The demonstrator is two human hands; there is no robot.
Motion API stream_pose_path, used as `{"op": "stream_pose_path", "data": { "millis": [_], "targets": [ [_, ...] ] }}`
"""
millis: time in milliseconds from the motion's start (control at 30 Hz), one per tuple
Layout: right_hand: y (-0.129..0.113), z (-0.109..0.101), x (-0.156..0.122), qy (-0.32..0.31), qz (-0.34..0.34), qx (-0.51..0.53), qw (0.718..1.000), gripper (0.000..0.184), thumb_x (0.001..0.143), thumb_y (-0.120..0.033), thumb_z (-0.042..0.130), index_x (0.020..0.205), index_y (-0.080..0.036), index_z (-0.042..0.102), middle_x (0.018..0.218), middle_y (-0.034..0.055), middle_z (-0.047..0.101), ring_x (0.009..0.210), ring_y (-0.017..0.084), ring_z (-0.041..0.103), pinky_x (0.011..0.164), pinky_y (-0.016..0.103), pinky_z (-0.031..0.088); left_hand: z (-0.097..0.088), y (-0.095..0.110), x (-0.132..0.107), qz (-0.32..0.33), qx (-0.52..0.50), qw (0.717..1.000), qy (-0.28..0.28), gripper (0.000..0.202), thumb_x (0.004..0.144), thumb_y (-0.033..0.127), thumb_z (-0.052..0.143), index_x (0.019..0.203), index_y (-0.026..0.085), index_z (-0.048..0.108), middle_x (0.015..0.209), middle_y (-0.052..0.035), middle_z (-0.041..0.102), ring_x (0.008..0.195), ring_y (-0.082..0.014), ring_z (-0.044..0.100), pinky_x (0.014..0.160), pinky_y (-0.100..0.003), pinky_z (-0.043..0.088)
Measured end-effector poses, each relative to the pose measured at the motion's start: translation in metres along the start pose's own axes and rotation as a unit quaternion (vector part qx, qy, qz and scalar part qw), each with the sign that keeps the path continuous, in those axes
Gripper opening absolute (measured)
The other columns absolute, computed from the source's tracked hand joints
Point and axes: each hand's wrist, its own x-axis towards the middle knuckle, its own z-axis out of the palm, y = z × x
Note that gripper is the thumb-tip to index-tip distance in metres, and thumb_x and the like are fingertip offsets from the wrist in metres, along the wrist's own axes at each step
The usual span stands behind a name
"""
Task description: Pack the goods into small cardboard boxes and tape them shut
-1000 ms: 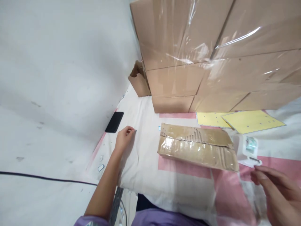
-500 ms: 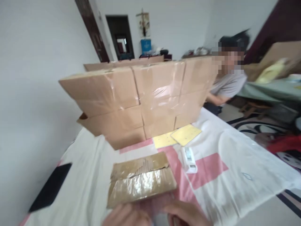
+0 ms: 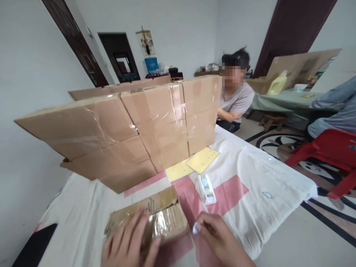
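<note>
Flat on a small cardboard box [image 3: 168, 218] wrapped in shiny brown tape lies my left hand [image 3: 129, 237], its fingers spread and open. My right hand [image 3: 217, 237] is closed in a pinch just right of the box. Between its thumb and fingers shows a small rounded blue-white piece [image 3: 196, 228], too small to name. Beyond that hand stands a white tape-dispenser-like device [image 3: 206, 189] with a clear top part. Two yellow sheets [image 3: 203, 160] with small dark marks lie farther back, overlapping at their edges.
A wall of taped cardboard boxes [image 3: 155, 126] stands across the back of the cloth-covered table [image 3: 267, 218]. A dark flat object [image 3: 35, 246] lies at left. Beyond the boxes a person [image 3: 236, 100] sits low. A red chair [image 3: 330, 152] is on the right.
My view has turned right. My left hand has come up onto the taped box with fingers spreading. My right hand has moved to the box's right side, showing the small blue-white piece.
</note>
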Motion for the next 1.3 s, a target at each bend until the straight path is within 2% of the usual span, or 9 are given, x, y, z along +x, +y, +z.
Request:
{"op": "stream_pose_path", "data": {
  "millis": [133,300,667,900,1000,1067,1133,1200,1300],
  "targets": [
    [0.012,-0.006,0.022,-0.026,0.002,0.082,0.996,0.040,0.103,-0.049,0.052,0.076,-0.020,0.048,0.073,-0.0016,0.046,0.070,0.015,0.044,0.066,0.027,0.036,0.005,-0.042,0.010,0.036,-0.012,0.997,-0.063,0.061,0.093,0.040,0.053,0.151,0.024,0.047,0.139,-0.0118,0.064,0.126,-0.0356,0.058,0.099,-0.048,0.039],
    [0.027,0.012,0.040,-0.134,0.007,0.174,0.976,0.034,0.100,-0.048,0.060,0.081,-0.019,0.058,0.077,-0.0011,0.054,0.073,0.014,0.050,0.069,0.026,0.039,0.001,-0.062,0.012,0.021,-0.085,0.989,-0.115,0.047,0.097,0.038,0.049,0.140,0.023,0.054,0.137,-0.0120,0.065,0.125,-0.0326,0.059,0.099,-0.044,0.039],
    [0.035,0.035,0.045,-0.134,0.034,0.191,0.972,0.030,0.096,-0.043,0.065,0.081,-0.017,0.065,0.077,0.0007,0.061,0.071,0.014,0.053,0.064,0.026,0.039,0.002,-0.053,0.012,0.005,-0.085,0.990,-0.110,0.041,0.096,0.039,0.047,0.132,0.026,0.061,0.134,-0.0113,0.066,0.113,-0.0327,0.064,0.091,-0.045,0.041],
    [0.041,0.053,0.051,-0.137,0.047,0.189,0.971,0.030,0.093,-0.039,0.063,0.072,-0.019,0.052,0.070,-0.0022,0.051,0.067,0.014,0.049,0.061,0.026,0.037,0.001,-0.053,0.009,0.012,-0.083,0.990,-0.114,0.042,0.096,0.041,0.046,0.133,0.025,0.060,0.134,-0.0118,0.067,0.113,-0.0328,0.063,0.090,-0.045,0.040],
    [0.039,0.051,0.054,-0.056,0.018,0.114,0.992,0.021,0.083,-0.032,0.072,0.094,-0.020,0.058,0.097,0.0041,0.060,0.095,0.022,0.058,0.082,0.034,0.048,0.002,-0.057,0.010,0.022,-0.079,0.989,-0.125,0.044,0.096,0.043,0.046,0.133,0.026,0.061,0.134,-0.0105,0.067,0.112,-0.0328,0.063,0.090,-0.046,0.039],
    [0.038,0.047,0.056,-0.020,-0.018,0.065,0.998,0.056,0.077,-0.028,0.078,0.127,-0.021,0.053,0.134,0.0115,0.053,0.131,0.030,0.046,0.108,0.044,0.040,0.003,-0.062,0.012,0.030,-0.076,0.988,-0.132,0.045,0.096,0.045,0.045,0.134,0.026,0.060,0.135,-0.0099,0.067,0.114,-0.0330,0.063,0.093,-0.046,0.039],
    [0.036,0.044,0.058,-0.065,-0.036,0.066,0.995,0.072,0.083,-0.026,0.075,0.145,-0.024,0.041,0.152,0.0119,0.042,0.146,0.030,0.032,0.119,0.047,0.029,0.003,-0.063,0.009,0.039,-0.075,0.988,-0.131,0.046,0.096,0.046,0.045,0.135,0.025,0.060,0.135,-0.0099,0.067,0.115,-0.0329,0.062,0.097,-0.048,0.039],
    [0.034,0.045,0.056,-0.117,-0.024,0.084,0.989,0.059,0.088,-0.023,0.070,0.142,-0.026,0.045,0.146,0.0094,0.049,0.140,0.028,0.041,0.116,0.046,0.034,0.003,-0.054,-0.003,0.020,-0.086,0.992,-0.090,0.042,0.097,0.040,0.047,0.133,0.026,0.061,0.133,-0.0100,0.067,0.121,-0.0327,0.060,0.104,-0.050,0.039],
    [0.027,0.053,0.050,-0.111,-0.003,0.054,0.992,0.045,0.081,-0.020,0.079,0.119,-0.024,0.055,0.123,0.0060,0.060,0.124,0.029,0.053,0.104,0.044,0.043,0.004,-0.016,-0.037,-0.094,-0.134,0.986,0.005,0.038,0.099,0.035,0.045,0.133,0.028,0.058,0.138,-0.0122,0.059,0.139,-0.0352,0.046,0.115,-0.059,0.034]
  ]
}}
